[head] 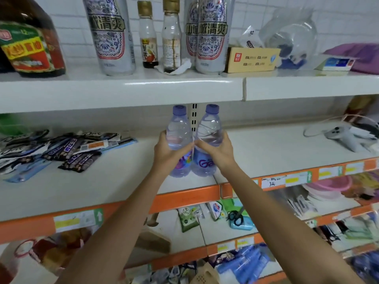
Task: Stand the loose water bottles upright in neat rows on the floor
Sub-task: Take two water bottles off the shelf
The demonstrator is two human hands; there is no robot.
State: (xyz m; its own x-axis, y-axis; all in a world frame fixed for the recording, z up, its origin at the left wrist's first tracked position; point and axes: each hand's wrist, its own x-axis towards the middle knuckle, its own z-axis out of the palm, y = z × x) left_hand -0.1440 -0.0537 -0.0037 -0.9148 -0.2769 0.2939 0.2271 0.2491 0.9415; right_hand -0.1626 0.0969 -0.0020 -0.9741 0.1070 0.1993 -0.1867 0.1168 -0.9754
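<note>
Two clear water bottles with purple caps and purple labels stand upright side by side over a white shelf (256, 152). My left hand (167, 151) is wrapped around the middle of the left bottle (178, 128). The right bottle (211, 128) is gripped the same way by my right hand (218, 150). The two bottles touch at their lower halves. Their bases are at or just above the shelf surface; contact is hard to tell. No floor is visible.
Chocolate bar packs (78, 152) lie on the same shelf at left, a grey game controller (340, 135) with a cable at right. The shelf above (123, 89) holds tall bottles (111, 35), sauce bottles and a cardboard box (252, 59). Lower orange-edged shelves carry packets and scissors (236, 217).
</note>
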